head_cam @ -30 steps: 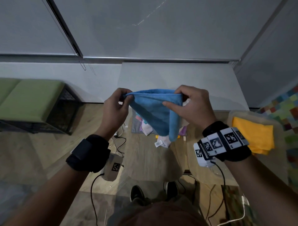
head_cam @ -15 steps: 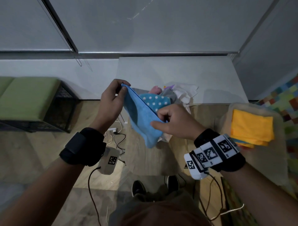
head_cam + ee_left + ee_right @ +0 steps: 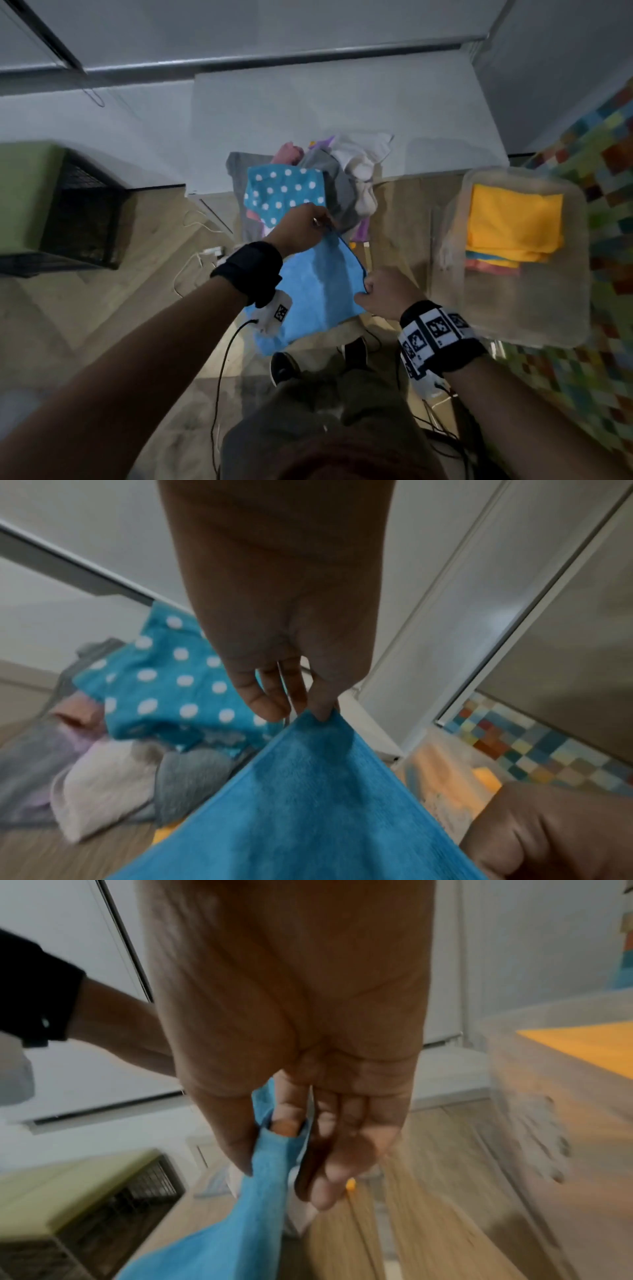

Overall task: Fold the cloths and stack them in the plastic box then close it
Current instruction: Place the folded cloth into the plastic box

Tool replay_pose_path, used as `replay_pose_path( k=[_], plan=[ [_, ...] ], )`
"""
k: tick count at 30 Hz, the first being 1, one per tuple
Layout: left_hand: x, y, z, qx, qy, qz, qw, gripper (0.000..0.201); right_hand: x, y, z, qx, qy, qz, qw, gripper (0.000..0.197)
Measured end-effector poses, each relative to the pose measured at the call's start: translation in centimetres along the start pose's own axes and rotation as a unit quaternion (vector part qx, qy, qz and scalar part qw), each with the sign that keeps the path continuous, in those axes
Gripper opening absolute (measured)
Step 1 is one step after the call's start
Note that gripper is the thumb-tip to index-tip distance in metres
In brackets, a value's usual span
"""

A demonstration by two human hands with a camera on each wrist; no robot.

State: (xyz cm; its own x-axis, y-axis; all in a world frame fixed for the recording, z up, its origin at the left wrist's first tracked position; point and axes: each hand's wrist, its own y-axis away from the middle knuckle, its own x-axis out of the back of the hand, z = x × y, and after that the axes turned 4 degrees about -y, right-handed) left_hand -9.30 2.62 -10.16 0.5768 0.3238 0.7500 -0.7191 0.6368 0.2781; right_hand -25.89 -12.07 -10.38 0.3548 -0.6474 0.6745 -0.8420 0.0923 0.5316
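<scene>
Blue cloth (image 3: 315, 291) held mid-frame, corners pinched by left hand (image 3: 301, 224) and right hand (image 3: 385, 291).
Keeping edges taut and aligned would help; plastic box (image 3: 579, 260) sits right.

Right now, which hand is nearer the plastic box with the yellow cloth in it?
Right. The right hand pinches the blue cloth just beside the plastic box; the left hand pinches the cloth's far corner, over by the polka-dot cloth.

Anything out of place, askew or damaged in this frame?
Nothing stands out. Both hands, left hand and right hand, pinch the blue cloth; unfolded cloths are heaped beyond; folded ones sit in the plastic box.
</scene>
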Motion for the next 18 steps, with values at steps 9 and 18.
replay_pose_path(
  k=[9, 18],
  plan=[
    [-6.1, -2.4, -1.8, 0.035, -0.018, 0.000, 0.999, 0.016, -2.7, -1.5, 4.8, -0.072, -0.056, 0.049, 0.995, 0.029],
    [-5.6, -1.0, -3.6, 0.117, 0.050, -0.034, 0.991, 0.020, -4.2, -2.3, 4.6, -0.021, 0.018, 0.038, 0.999, 0.027]
  ],
)
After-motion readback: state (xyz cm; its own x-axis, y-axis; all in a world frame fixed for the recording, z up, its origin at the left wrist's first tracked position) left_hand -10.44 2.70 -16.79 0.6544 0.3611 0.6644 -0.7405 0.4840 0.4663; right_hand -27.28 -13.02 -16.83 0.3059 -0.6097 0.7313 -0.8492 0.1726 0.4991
